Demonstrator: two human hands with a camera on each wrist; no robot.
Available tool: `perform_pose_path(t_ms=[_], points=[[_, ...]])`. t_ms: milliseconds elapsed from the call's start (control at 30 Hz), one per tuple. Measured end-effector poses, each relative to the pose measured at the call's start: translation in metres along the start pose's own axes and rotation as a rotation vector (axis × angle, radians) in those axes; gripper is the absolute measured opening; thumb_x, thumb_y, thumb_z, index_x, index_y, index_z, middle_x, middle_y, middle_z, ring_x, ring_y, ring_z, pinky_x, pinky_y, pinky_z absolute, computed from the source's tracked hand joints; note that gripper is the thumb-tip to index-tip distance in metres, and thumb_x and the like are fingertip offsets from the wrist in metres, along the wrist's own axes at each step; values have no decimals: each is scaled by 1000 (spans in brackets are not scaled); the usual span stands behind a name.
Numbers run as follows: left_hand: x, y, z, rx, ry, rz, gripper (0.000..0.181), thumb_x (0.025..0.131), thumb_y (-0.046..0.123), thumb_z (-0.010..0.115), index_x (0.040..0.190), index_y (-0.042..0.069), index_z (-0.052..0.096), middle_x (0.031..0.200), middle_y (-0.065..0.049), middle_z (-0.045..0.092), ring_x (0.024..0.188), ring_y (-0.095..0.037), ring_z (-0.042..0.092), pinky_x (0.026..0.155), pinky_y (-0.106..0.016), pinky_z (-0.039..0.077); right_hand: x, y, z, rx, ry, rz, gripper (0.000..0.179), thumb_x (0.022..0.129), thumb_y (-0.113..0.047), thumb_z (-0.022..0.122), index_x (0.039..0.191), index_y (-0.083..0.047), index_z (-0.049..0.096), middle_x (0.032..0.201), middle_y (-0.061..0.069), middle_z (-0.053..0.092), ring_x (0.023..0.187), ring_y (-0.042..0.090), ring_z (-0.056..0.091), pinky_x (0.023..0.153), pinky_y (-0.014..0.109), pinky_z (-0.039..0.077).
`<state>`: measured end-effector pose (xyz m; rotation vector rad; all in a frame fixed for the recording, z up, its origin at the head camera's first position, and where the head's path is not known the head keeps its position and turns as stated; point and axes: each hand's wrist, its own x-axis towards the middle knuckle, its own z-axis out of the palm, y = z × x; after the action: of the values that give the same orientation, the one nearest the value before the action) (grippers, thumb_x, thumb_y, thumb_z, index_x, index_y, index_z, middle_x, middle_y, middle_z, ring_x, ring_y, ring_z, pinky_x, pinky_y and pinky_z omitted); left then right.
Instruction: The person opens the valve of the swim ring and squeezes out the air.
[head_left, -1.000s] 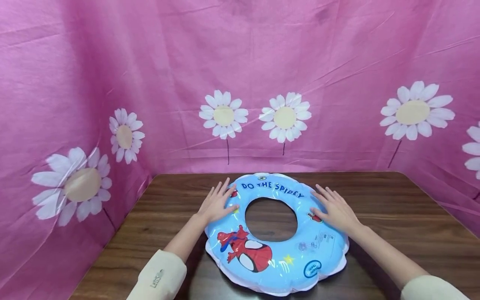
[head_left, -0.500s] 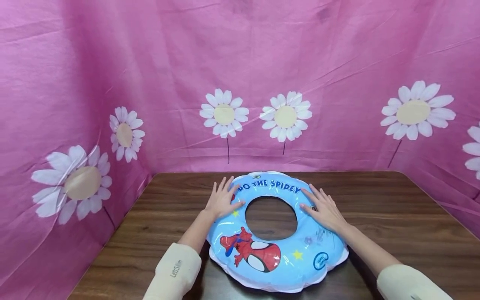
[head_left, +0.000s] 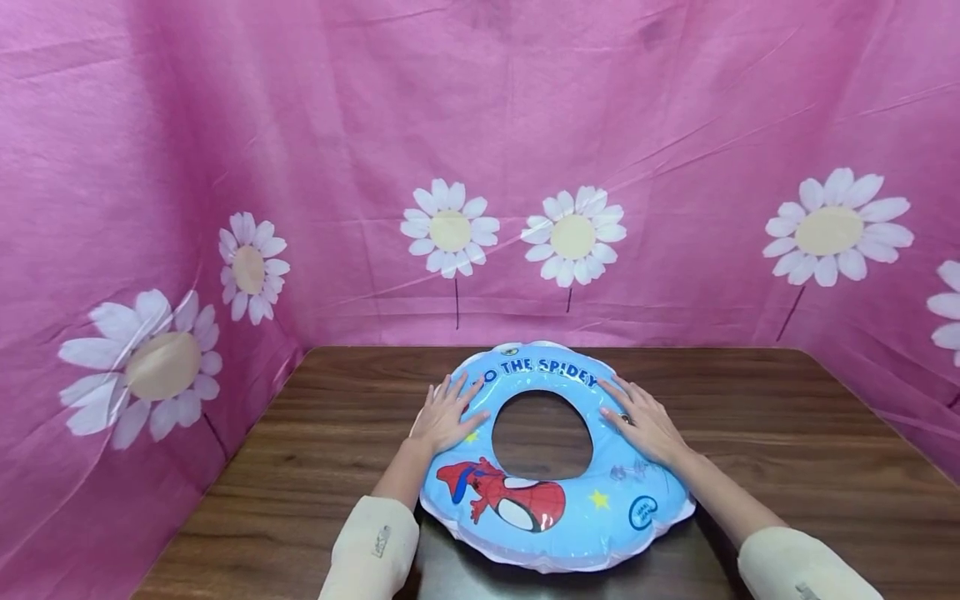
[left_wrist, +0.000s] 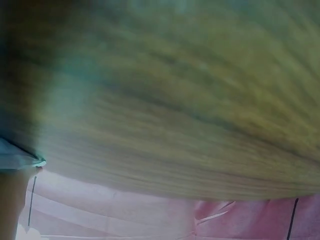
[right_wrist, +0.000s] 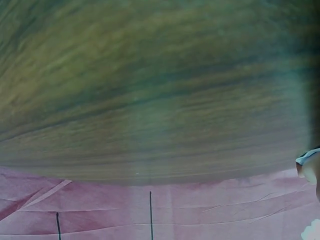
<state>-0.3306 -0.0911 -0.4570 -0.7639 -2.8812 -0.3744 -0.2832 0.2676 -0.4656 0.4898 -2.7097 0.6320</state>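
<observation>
A light-blue inflatable swim ring (head_left: 585, 533) with a wavy pale rim lies on the brown wooden table (head_left: 322, 450). Its top shows a red masked cartoon figure, yellow stars and blue lettering along the far side. My left hand (head_left: 444, 417) rests on the ring's left side, fingers spread and fairly straight, thumb pointing toward the hole. On the opposite side, my right hand (head_left: 647, 425) lies over the ring with its fingers extended. Both wrist views mostly show blurred wood grain, with a sliver of the ring (left_wrist: 17, 156) and hand at one edge.
Behind the table's far edge hangs a pink cloth (head_left: 360, 125) printed with white daisies, which also runs along the left and right sides. Cream sleeves (head_left: 375, 546) cover both forearms below the hands. Table surface extends to either side of the ring.
The ring has turned somewhat counterclockwise, its cartoon figure shifting right and its lettering left. Both hands stay on its sides; the left hand has come slightly inward, and the right slightly leftward.
</observation>
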Motion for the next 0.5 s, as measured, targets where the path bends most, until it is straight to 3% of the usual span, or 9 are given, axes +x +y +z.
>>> perform_pose_path(t_ms=[500], points=[[1,1,0,-15,-72,-42,65,90,62,29,147,31,22,152,-5,12,136,-35,7,107,-50,7,1,-5,0,-96,-65,-1,51,95,-43,43,139,-17,42,139,20,36,126,45,27,98,61,18]])
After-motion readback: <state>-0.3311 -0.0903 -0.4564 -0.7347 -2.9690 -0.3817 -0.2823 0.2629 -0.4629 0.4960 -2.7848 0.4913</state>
